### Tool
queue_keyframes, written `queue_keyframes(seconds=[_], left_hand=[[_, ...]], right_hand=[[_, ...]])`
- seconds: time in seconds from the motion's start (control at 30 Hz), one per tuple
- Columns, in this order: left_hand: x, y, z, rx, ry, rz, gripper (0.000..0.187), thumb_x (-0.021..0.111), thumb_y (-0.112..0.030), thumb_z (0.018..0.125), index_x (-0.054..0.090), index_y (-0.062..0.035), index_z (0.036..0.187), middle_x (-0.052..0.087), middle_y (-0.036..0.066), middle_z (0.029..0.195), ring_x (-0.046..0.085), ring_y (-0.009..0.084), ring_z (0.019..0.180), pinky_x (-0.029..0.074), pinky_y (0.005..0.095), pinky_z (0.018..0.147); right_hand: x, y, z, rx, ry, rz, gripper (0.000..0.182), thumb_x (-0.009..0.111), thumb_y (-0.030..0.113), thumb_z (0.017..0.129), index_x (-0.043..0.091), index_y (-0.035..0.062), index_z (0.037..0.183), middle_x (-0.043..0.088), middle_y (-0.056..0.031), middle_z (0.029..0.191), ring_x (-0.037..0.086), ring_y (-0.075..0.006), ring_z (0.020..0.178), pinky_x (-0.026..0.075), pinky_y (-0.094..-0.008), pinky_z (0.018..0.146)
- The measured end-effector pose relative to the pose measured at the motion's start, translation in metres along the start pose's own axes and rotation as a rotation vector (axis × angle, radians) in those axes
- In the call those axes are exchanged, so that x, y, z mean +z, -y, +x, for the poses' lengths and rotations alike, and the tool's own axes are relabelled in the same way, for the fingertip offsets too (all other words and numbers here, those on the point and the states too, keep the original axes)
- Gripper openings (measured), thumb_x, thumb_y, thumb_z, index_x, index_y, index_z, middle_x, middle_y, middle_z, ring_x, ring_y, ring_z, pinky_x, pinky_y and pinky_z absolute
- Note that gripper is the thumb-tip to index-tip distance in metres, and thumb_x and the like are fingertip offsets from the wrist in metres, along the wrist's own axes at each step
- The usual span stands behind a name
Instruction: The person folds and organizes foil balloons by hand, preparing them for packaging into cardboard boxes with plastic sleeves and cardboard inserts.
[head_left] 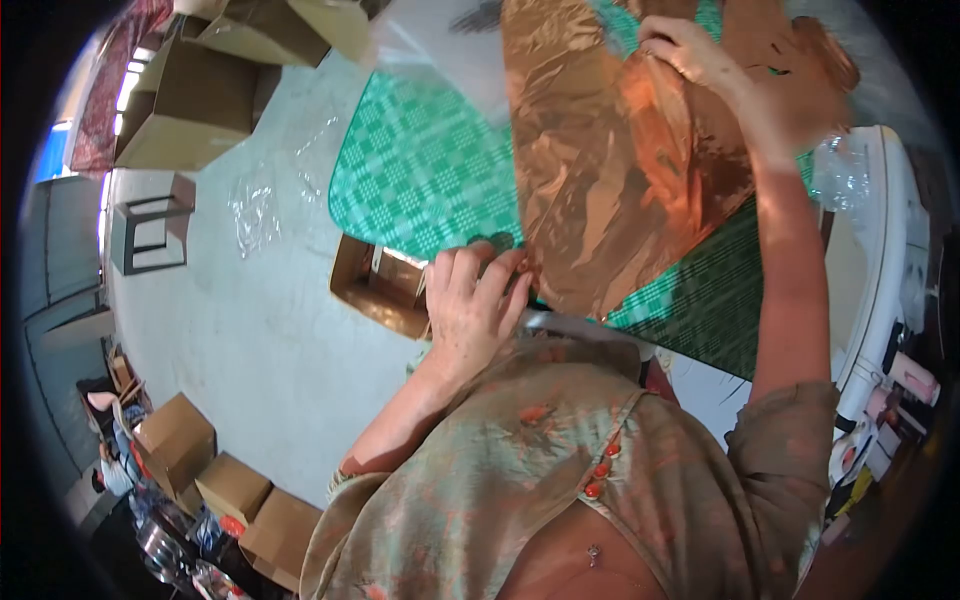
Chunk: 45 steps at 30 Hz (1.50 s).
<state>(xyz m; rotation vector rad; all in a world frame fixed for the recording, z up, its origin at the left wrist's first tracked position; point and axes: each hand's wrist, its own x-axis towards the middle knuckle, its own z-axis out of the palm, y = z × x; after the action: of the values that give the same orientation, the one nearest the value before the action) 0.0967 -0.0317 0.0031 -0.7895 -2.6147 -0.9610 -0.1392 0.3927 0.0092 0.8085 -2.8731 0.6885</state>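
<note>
A large, shiny copper-coloured foil sheet lies creased over a table with a green checked tablecloth. My left hand is at the near table edge, its fingers bent beside the foil's left edge. A dark thing shows just past these fingertips, and what they grip is hidden. Further across the table, my right hand has its fingers curled together on the upper part of the foil, where it bunches into folds. A whitish translucent plastic sheet lies at the far left of the tablecloth.
Below the table edge is an open cardboard box. More open boxes stand at upper left, near a small dark stool. Clear plastic lies on the floor. Several cartons sit at lower left. A white rounded-edge surface is at right.
</note>
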Motion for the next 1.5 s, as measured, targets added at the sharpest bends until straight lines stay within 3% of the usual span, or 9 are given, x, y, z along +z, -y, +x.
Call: queue_keyframes(seconds=[0.17,0.2,0.33,0.57,0.8,0.97,1.03,1.23,1.5], left_hand=[[0.003,0.003,0.035,0.212,0.065,-0.049,0.039,0.084,-0.015,0.084,0.073,-0.0061,0.120,0.063,0.016,0.133,0.058,0.0393,0.129,0.046,0.0487,0.105],[0.005,0.003,0.044,0.228,0.166,-0.091,0.049,0.081,-0.022,0.088,0.069,-0.0046,0.132,0.056,0.019,0.149,0.048,0.0418,0.145,0.039,0.0530,0.119],[0.022,-0.001,0.061,0.317,0.363,0.015,0.065,0.066,-0.042,0.099,0.053,-0.0103,0.154,0.042,0.017,0.166,0.035,0.0353,0.156,0.026,0.0548,0.129],[0.027,-0.001,0.063,0.359,0.496,0.088,0.069,0.062,-0.047,0.101,0.047,-0.0138,0.160,0.036,0.016,0.169,0.029,0.0351,0.159,0.021,0.0556,0.130],[0.029,-0.002,0.061,0.365,0.501,0.161,0.067,0.060,-0.047,0.102,0.046,-0.0169,0.161,0.031,0.016,0.171,0.021,0.0440,0.160,0.016,0.0609,0.130],[0.031,0.000,0.059,0.375,0.490,0.179,0.065,0.058,-0.047,0.104,0.045,-0.0189,0.162,0.029,0.016,0.172,0.018,0.0500,0.159,0.013,0.0645,0.129],[0.031,-0.001,0.058,0.371,0.488,0.171,0.065,0.058,-0.046,0.104,0.045,-0.0190,0.162,0.029,0.015,0.172,0.016,0.0512,0.159,0.013,0.0649,0.129],[0.035,0.001,0.054,0.406,0.443,0.188,0.066,0.059,-0.046,0.104,0.044,-0.0192,0.162,0.028,0.014,0.173,0.016,0.0523,0.159,0.014,0.0660,0.128],[0.037,-0.027,0.015,0.388,0.457,0.238,0.073,0.063,-0.051,0.100,0.042,-0.0233,0.165,0.025,0.011,0.175,0.015,0.0545,0.158,0.013,0.0757,0.122]], right_hand=[[-0.009,0.016,0.000,0.191,0.082,0.067,0.014,0.061,0.018,0.105,0.064,0.0049,0.103,0.062,-0.0075,0.075,0.061,-0.0162,0.064,0.047,-0.0349,0.062],[-0.010,0.021,0.000,0.234,0.094,0.111,0.014,0.061,0.018,0.104,0.064,0.0050,0.103,0.062,-0.0075,0.073,0.061,-0.0167,0.062,0.046,-0.0352,0.061],[-0.008,0.026,0.001,0.259,0.047,0.060,0.014,0.062,0.019,0.103,0.065,0.0055,0.102,0.065,-0.0078,0.077,0.062,-0.0202,0.064,0.048,-0.0373,0.064],[-0.008,0.035,0.006,0.399,0.100,0.023,0.015,0.064,0.021,0.101,0.068,0.0071,0.103,0.069,-0.0076,0.088,0.067,-0.0252,0.082,0.052,-0.0403,0.076],[0.007,0.041,-0.021,0.220,-0.389,-0.223,0.040,0.070,0.021,0.099,0.062,0.0086,0.137,0.062,-0.0129,0.132,0.057,-0.0363,0.122,0.048,-0.0441,0.102],[0.013,0.138,-0.100,0.207,-0.573,-0.416,0.053,0.075,0.023,0.095,0.059,0.0038,0.141,0.060,-0.0178,0.128,0.058,-0.0385,0.122,0.048,-0.0467,0.104],[0.027,0.180,-0.134,0.520,-0.377,-0.267,0.065,0.075,0.035,0.095,0.054,0.0061,0.149,0.056,-0.0218,0.140,0.053,-0.0428,0.130,0.043,-0.0532,0.111],[0.085,0.244,-0.199,0.664,-0.162,-0.447,0.086,0.068,0.057,0.095,0.041,0.0113,0.162,0.034,-0.0225,0.168,0.026,-0.0487,0.155,0.018,-0.0717,0.122],[0.090,0.269,-0.244,0.727,-0.196,-0.419,0.082,0.071,0.054,0.093,0.045,0.0166,0.161,0.029,-0.0210,0.171,0.023,-0.0472,0.157,0.018,-0.0762,0.119]])
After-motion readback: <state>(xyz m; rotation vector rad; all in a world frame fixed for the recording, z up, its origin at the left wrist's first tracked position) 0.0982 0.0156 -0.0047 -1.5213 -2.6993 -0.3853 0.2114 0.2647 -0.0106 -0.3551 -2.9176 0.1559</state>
